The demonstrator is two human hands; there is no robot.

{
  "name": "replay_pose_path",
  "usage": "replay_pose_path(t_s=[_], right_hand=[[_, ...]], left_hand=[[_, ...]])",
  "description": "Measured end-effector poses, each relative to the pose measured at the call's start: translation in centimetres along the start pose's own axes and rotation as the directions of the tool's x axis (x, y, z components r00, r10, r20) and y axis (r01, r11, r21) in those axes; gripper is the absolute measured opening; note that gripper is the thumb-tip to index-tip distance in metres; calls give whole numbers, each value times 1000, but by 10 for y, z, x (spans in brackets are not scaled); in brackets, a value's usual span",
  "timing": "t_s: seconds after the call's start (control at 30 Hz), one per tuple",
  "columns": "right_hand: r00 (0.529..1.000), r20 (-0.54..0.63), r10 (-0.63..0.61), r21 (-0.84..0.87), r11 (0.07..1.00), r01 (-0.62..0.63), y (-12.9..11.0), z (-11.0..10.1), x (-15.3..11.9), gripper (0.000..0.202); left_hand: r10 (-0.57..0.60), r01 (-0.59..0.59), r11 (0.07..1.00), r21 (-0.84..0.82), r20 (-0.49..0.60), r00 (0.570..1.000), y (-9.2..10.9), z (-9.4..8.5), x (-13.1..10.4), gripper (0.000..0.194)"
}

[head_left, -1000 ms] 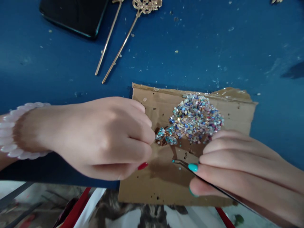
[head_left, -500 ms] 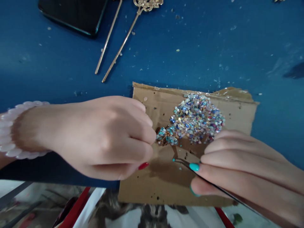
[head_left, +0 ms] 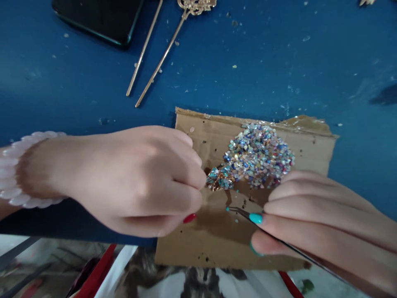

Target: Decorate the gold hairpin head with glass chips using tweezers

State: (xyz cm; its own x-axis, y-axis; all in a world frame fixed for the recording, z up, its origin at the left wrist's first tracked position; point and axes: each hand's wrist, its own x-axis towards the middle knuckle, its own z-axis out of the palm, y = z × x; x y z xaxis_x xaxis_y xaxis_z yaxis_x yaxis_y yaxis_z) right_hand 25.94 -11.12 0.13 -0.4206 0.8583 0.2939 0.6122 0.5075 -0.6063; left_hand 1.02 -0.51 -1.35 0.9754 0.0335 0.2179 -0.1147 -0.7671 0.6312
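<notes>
My left hand [head_left: 149,182] is closed in a fist. Out past its knuckles shows a gold-edged ornament [head_left: 220,178] with turquoise chips set in it; whatever part of it lies inside the fist is hidden. Pinched between thumb and fingers of my right hand [head_left: 310,219] are dark bent-tip tweezers [head_left: 279,240]. At their tip is a tiny turquoise chip [head_left: 227,209], just below the ornament and apart from it. Beside the ornament lies a pile of multicoloured shell-like chips [head_left: 260,155], on a piece of cardboard [head_left: 192,252] under both hands.
Two gold hairpin sticks [head_left: 144,49] lie on the blue table [head_left: 263,54], one with an openwork head [head_left: 197,5]. A black phone-like object [head_left: 97,18] is at the top left. Small flakes dot the tabletop. The table's front edge runs below my left hand.
The whole view has shifted slightly. Both hands, the ornament and the tweezers with the turquoise chip keep nearly the same positions relative to each other.
</notes>
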Motion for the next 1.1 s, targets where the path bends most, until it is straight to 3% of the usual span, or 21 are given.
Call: replay_pose_path(t_s=[0.33,0.5,0.53,0.57,0.6,0.63,0.73,0.83,1.0,1.03,1.1], right_hand=[[998,47,-35,-9,999,36,7,1,-8,22],[1000,-16,-26,-27,999,25,3,-4,5,28],[998,25,-56,-10,998,56,2,-5,8,29],[988,141,-61,-12,998,63,1,-6,9,27],[988,155,-26,-33,999,31,1,-5,10,27],[999,-6,-38,-36,999,38,1,-5,9,31],[1000,-4,-19,-22,1000,19,4,1,1,31],[998,56,-25,-16,1000,26,7,3,-3,34],[997,59,-46,-16,999,47,5,-5,9,32],[987,145,-63,-9,998,65,4,-7,12,28],[975,197,-104,13,995,104,3,-11,18,25]], left_hand=[[5,-5,1000,5,-1,1000,0,0,0,34],[-27,38,992,118,-98,995,-3,1,0,28],[-39,56,990,133,-128,991,-3,1,0,26],[-56,77,988,136,-152,987,-4,1,-1,24],[-74,96,987,130,-169,983,-4,1,-1,22],[-91,113,986,119,-177,980,-4,1,-1,22],[-111,129,987,99,-172,979,-5,2,-2,22],[-74,92,989,119,-147,986,-6,2,-2,25],[-64,82,987,135,-134,989,-6,3,-4,29],[-62,80,987,137,-127,990,-6,3,-4,29],[-61,77,987,139,-110,992,-5,3,-4,29]])
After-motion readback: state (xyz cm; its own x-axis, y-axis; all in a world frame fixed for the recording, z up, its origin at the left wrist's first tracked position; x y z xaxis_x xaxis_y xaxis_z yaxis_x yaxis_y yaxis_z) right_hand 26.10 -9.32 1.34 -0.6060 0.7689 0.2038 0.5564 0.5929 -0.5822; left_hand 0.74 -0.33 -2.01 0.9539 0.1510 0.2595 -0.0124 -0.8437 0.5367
